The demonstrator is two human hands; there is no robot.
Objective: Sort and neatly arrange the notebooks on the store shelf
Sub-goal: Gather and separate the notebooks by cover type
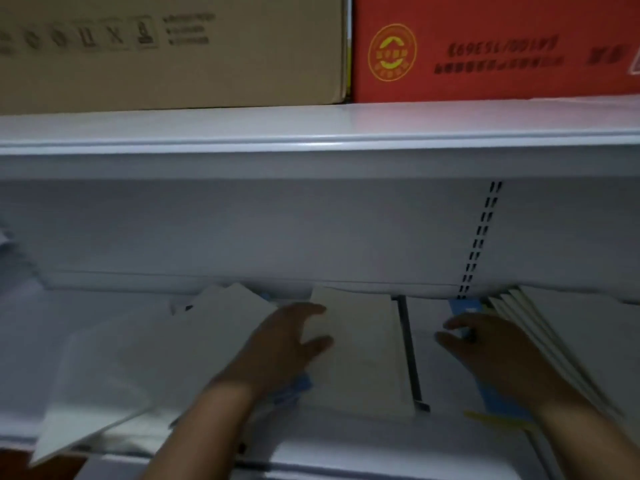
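Observation:
Pale notebooks lie on a white store shelf [346,452]. A loose, skewed pile of notebooks [145,358] covers the left part. A cream notebook [363,351] lies flat in the middle, against a dark divider [410,358]. My left hand [284,344] rests on its left edge, fingers spread and reaching forward. A row of notebooks [561,341] leans at the right, with a blue-covered one [464,308] at its left end. My right hand [491,348] is at that blue notebook, fingers curled toward its edge. The frame is blurred, so the grip is unclear.
An upper white shelf [311,133] hangs low above the hands. On it stand a brown carton [173,50] and a red carton [485,46]. A slotted upright [481,237] runs down the back panel. Blue paper [294,386] shows under my left wrist.

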